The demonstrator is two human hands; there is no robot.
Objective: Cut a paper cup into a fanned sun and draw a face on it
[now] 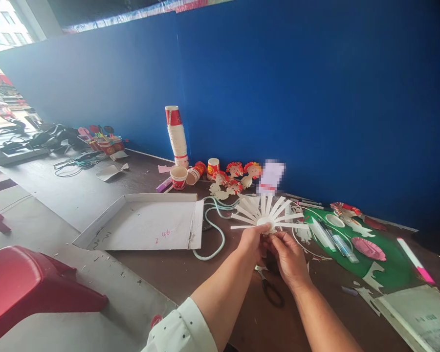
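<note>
Both hands hold a white paper cup cut into strips (266, 222), its strips spread out like a fan around the round base. My left hand (255, 240) grips it at the lower left, thumb over the base. At the lower right, the fingers of my right hand (286, 254) pinch its edge. Scissors with dark handles (273, 293) lie on the table below the hands, partly hidden by them. Just behind stand several small paper figures with red fringed tops (235, 169).
A white shallow box lid (139, 222) and a pale cord (222, 239) lie to the left. Behind stands a tall stack of paper cups (178, 139) against a blue partition (278, 88). Markers (414, 259) and paper scraps lie around a green sheet (392, 261). A red stool (29, 288) is at left.
</note>
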